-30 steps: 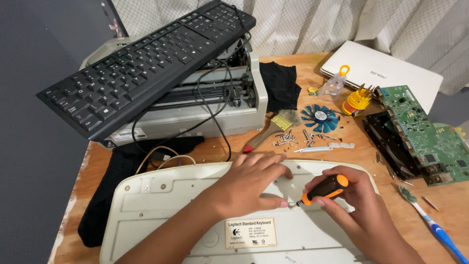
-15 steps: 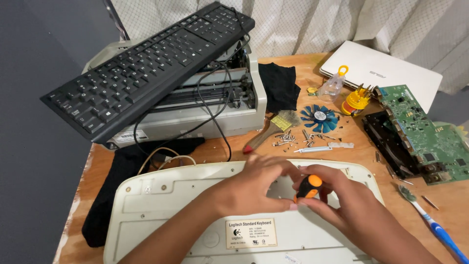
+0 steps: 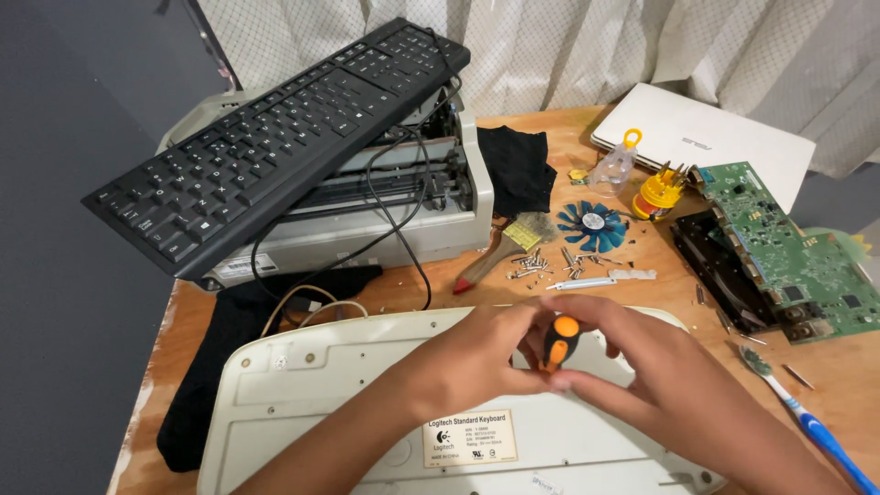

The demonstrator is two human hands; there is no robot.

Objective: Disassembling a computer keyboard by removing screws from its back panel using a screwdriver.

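A cream keyboard point(image 3: 312, 385) lies upside down at the near edge of the wooden table, its label facing up. Both hands meet over its upper middle. My right hand point(image 3: 642, 362) grips a small screwdriver with an orange and black handle point(image 3: 559, 339), held nearly upright with its tip hidden against the keyboard's back. My left hand point(image 3: 481, 357) rests on the keyboard beside the tool, fingers curled around the screwdriver's lower part.
A black keyboard point(image 3: 275, 147) lies tilted on a grey printer point(image 3: 367, 220). Loose screws point(image 3: 541, 266), a paintbrush point(image 3: 500, 247), a blue fan point(image 3: 591, 225), a yellow bit holder point(image 3: 658, 194), a green circuit board point(image 3: 788, 247), a white laptop point(image 3: 706, 133) and a blue toothbrush point(image 3: 811, 422) lie around. Black cloth point(image 3: 220, 367) hangs at left.
The screwdriver went from lying slanted in my right hand to standing nearly upright. Both hands closed in around it over the keyboard's back.
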